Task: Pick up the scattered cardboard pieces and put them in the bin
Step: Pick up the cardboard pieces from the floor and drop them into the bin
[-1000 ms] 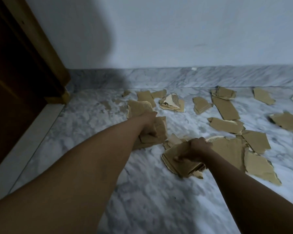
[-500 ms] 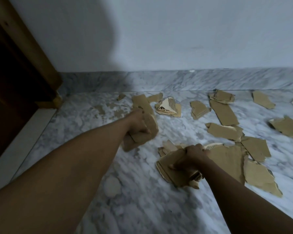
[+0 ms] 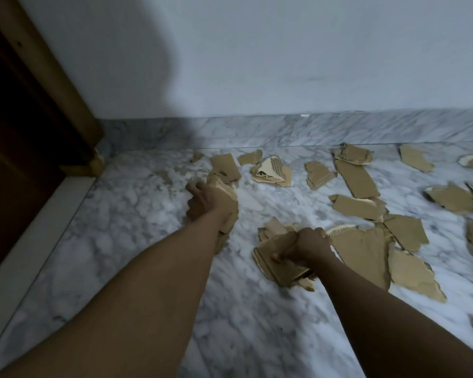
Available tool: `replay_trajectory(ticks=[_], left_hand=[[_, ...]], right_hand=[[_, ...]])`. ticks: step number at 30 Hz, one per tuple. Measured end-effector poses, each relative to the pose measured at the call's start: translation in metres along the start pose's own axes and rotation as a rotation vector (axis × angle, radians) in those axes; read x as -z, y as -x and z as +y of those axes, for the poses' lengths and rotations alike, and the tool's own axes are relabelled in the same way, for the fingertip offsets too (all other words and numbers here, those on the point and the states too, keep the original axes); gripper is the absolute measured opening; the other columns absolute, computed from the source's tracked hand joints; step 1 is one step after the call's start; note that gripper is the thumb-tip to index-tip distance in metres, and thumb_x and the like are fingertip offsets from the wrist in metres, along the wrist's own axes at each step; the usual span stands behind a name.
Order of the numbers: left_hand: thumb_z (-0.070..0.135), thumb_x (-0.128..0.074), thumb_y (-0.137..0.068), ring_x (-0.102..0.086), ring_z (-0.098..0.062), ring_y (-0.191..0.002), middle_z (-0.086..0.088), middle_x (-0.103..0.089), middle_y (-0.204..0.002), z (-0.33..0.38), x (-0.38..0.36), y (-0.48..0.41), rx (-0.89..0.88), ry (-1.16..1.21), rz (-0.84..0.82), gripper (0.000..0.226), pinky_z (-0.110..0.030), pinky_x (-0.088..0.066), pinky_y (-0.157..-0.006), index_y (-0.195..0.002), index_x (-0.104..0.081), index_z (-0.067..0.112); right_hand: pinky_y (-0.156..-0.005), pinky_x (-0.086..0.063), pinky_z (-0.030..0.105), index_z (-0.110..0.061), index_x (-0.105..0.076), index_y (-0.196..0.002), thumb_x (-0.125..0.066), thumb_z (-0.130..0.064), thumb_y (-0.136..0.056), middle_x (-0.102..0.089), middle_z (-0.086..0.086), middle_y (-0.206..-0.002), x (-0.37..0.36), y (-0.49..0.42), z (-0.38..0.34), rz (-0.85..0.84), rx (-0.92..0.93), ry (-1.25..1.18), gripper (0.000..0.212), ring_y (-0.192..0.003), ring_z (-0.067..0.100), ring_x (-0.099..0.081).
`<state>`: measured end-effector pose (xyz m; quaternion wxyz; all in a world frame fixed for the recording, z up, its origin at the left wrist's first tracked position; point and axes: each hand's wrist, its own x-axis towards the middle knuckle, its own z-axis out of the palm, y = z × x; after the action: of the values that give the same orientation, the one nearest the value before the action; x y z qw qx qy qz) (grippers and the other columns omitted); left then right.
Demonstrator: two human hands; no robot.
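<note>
The left hand [image 3: 208, 200] is gripping a wad [image 3: 227, 190] of cardboard, with the fingers curling round it, at the point nearer the door [image 3: 17, 132]. The right hand [image 3: 306, 246] is clamping a stack [image 3: 265, 251] of flat pieces, farther from the door. The hands are working apart and are not touching. Whether either bundle is touching the floor [image 3: 137, 214] cannot be told. Loose pieces [image 3: 357, 177] are lying scattered on the floor, most of them farther from the door than both hands.
</note>
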<state>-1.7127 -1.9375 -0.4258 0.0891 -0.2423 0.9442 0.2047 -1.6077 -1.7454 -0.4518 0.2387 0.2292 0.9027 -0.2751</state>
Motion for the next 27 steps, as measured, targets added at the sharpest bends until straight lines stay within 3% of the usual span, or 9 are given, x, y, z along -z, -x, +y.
replay_trajectory(ticks=[3, 5, 7, 9, 11, 15, 19, 23, 27], left_hand=[[0.038, -0.07, -0.081, -0.048, -0.036, -0.115, -0.009, -0.021, -0.143, -0.018, 0.005, 0.036, 0.02, 0.107, 0.05, 0.077, -0.046, -0.042, -0.095, -0.138, -0.025, 0.012], [0.042, -0.06, -0.085, -0.05, -0.036, -0.116, -0.012, -0.039, -0.137, -0.036, 0.007, 0.054, 0.066, 0.172, -0.007, 0.068, -0.047, -0.041, -0.098, -0.137, -0.025, 0.013], [0.047, -0.055, -0.087, -0.055, -0.036, -0.114, -0.014, -0.053, -0.13, -0.062, 0.007, 0.071, 0.109, 0.197, -0.032, 0.066, -0.046, -0.042, -0.095, -0.136, -0.028, 0.012], [0.05, -0.059, -0.085, -0.058, -0.035, -0.112, -0.014, -0.057, -0.127, -0.091, 0.002, 0.096, 0.141, 0.187, -0.034, 0.068, -0.043, -0.044, -0.089, -0.134, -0.033, 0.01], [0.048, -0.06, -0.086, -0.061, -0.034, -0.107, -0.014, -0.061, -0.122, -0.117, -0.001, 0.127, 0.175, 0.194, -0.042, 0.063, -0.04, -0.045, -0.084, -0.13, -0.038, 0.009], [0.036, -0.063, -0.089, -0.062, -0.034, -0.109, -0.014, -0.061, -0.124, -0.135, 0.009, 0.183, 0.126, 0.201, -0.127, 0.055, -0.039, -0.051, -0.088, -0.13, -0.04, 0.009], [0.026, -0.07, -0.085, -0.055, -0.035, -0.119, -0.016, -0.054, -0.132, -0.09, 0.042, 0.23, -0.09, 0.29, -0.203, 0.065, -0.038, -0.045, -0.095, -0.138, -0.037, 0.006], [0.037, -0.073, -0.081, -0.056, -0.034, -0.117, -0.014, -0.053, -0.131, 0.005, 0.085, 0.282, -0.335, 0.515, -0.28, 0.076, -0.036, -0.049, -0.088, -0.138, -0.032, 0.01], [0.038, -0.064, -0.08, -0.056, -0.032, -0.112, -0.011, -0.052, -0.123, 0.097, 0.122, 0.362, -0.524, 0.74, -0.421, 0.067, -0.047, -0.053, -0.094, -0.133, -0.035, 0.01]], right_hand=[[-0.066, -0.046, 0.031, -0.013, -0.059, -0.109, -0.075, -0.049, -0.047, -0.055, 0.014, -0.119, -0.008, 0.014, -0.001, -0.001, -0.012, -0.067, 0.073, -0.114, 0.033, -0.049], [-0.055, -0.046, 0.03, -0.011, -0.056, -0.114, -0.082, -0.046, -0.062, -0.05, 0.013, -0.123, -0.017, 0.031, -0.001, 0.005, -0.022, -0.103, 0.068, -0.114, 0.034, -0.049], [-0.07, -0.053, 0.036, -0.013, -0.05, -0.121, -0.081, -0.043, -0.073, -0.041, 0.01, -0.126, -0.027, 0.061, -0.001, 0.007, -0.045, -0.107, 0.065, -0.118, 0.036, -0.046], [-0.087, -0.051, 0.043, -0.013, -0.047, -0.13, -0.078, -0.043, -0.078, -0.039, 0.009, -0.126, -0.041, 0.095, 0.001, 0.014, -0.052, -0.059, 0.067, -0.118, 0.037, -0.047], [-0.087, -0.051, 0.042, -0.014, -0.049, -0.129, -0.073, -0.039, -0.082, -0.042, 0.007, -0.122, -0.054, 0.127, 0.005, 0.03, -0.026, -0.026, 0.058, -0.112, 0.034, -0.052], [-0.078, -0.057, 0.035, -0.01, -0.065, -0.112, -0.064, -0.021, -0.087, -0.063, 0.007, -0.11, -0.059, 0.18, 0.018, 0.021, 0.057, -0.028, 0.028, -0.093, 0.026, -0.066], [-0.076, -0.055, 0.034, -0.011, -0.063, -0.109, -0.065, -0.031, -0.084, -0.067, 0.008, -0.105, 0.005, 0.204, 0.034, 0.153, 0.15, 0.03, 0.032, -0.096, 0.028, -0.066], [-0.085, -0.048, 0.032, -0.01, -0.065, -0.116, -0.056, -0.027, -0.094, -0.064, 0.004, -0.111, 0.133, 0.249, 0.054, 0.329, 0.248, 0.15, 0.029, -0.108, 0.026, -0.06], [-0.091, -0.049, 0.037, -0.008, -0.062, -0.114, -0.054, -0.02, -0.095, -0.063, 0.014, -0.113, 0.251, 0.328, 0.091, 0.443, 0.235, 0.072, 0.024, -0.107, 0.031, -0.06]])
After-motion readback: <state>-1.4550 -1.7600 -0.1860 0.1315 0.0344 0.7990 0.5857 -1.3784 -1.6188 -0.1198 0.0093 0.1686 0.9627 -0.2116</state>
